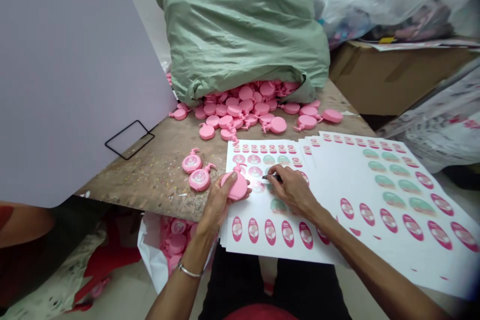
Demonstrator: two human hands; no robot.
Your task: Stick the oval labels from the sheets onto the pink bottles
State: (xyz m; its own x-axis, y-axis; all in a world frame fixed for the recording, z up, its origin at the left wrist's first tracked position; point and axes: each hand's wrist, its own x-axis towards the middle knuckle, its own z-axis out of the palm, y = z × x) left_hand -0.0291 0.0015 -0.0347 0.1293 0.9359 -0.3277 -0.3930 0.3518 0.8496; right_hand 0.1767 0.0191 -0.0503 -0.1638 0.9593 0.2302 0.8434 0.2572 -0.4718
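Observation:
My left hand [219, 205] grips a round pink plastic piece with a small hooked spout [236, 187], holding it over the sticker sheets. My right hand [291, 191] pinches a small dark tool [272, 177], its tip at a sheet of oval pink stickers [270, 232]. Some sticker spots on this sheet are hidden under my hands. Two pink pieces with round labels [192, 163] [200, 180] lie on the wooden table [150, 180] left of the sheets. Many unlabelled pink pieces [234, 110] spill from a pale green sack [240, 25].
A large white board [78, 75] leans at the left, with a black wire stand [129, 140] against it. A white bag of pink pieces [176, 245] sits below the table edge. A cardboard box [390, 77] and plastic bags lie at the back right.

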